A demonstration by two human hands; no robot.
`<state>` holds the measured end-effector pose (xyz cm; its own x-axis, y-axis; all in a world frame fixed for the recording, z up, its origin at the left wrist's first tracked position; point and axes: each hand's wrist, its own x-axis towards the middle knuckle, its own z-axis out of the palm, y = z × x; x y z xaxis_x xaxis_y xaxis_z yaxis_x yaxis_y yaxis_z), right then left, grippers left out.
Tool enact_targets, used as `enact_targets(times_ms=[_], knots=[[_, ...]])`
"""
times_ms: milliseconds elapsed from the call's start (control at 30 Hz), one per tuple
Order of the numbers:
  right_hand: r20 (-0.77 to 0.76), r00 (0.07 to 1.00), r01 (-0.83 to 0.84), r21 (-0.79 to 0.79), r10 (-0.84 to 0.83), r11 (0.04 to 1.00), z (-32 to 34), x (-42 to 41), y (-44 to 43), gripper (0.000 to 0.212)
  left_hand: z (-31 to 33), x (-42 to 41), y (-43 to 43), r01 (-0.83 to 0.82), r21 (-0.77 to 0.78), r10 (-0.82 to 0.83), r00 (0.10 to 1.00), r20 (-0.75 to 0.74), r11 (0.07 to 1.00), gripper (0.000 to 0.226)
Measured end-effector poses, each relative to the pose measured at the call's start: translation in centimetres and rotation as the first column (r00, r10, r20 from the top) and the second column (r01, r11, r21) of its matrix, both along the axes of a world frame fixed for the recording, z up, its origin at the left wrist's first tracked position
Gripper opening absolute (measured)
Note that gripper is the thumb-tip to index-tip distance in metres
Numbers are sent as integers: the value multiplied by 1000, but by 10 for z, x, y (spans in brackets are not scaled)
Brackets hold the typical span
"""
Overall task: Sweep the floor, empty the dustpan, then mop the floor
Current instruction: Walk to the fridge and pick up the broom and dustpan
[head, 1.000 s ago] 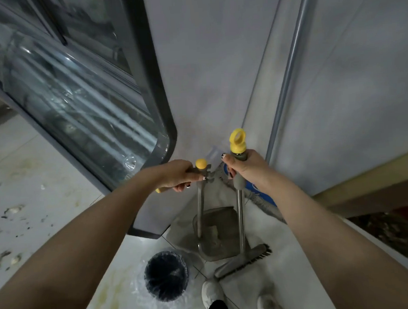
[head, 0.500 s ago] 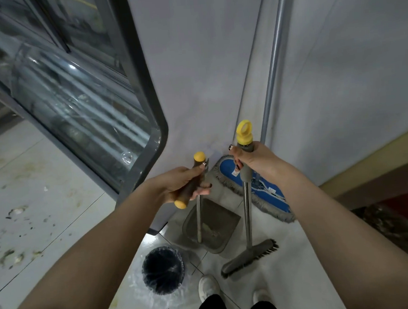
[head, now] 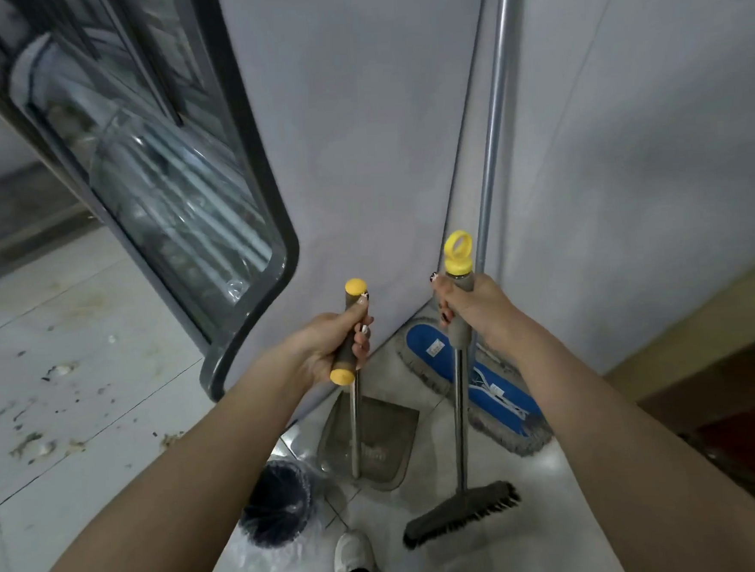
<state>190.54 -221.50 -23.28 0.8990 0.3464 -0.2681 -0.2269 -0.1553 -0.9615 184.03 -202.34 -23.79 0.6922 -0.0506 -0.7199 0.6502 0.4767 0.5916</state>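
dustpan (head: 371, 442) grey, maybe dusty, left hand (head: 326, 347) round its yellow-capped grip

You see the grey broom's (head: 458, 418) brushed-metal shaft with matt bristles, the grey plastic dustpan (head: 377, 437) dull and smudged, the blue cloth mop head (head: 485, 390) fringed, and glossy white floor tiles (head: 81, 351).

Upright broom (head: 460, 414), grey dustpan (head: 371, 442) beside — blue mop (head: 476, 386) behind
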Motion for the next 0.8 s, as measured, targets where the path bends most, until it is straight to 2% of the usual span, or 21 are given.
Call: enact_targets(times_ms=[133,400,800], knots=[[51,997,-56,-68,59,996,9,-4,-28,33,12,-19,-30,-96,9,96,995,3,995,30],[108,975,-188,-72,195,979,33,-34,-56,34,39,-76,-80,-277,47,275,961,32,960,31],[198,949,-230,-97,246,968,59,-126,-100,33,72,-198,-126,-418,25,416,907,72,908,30]])
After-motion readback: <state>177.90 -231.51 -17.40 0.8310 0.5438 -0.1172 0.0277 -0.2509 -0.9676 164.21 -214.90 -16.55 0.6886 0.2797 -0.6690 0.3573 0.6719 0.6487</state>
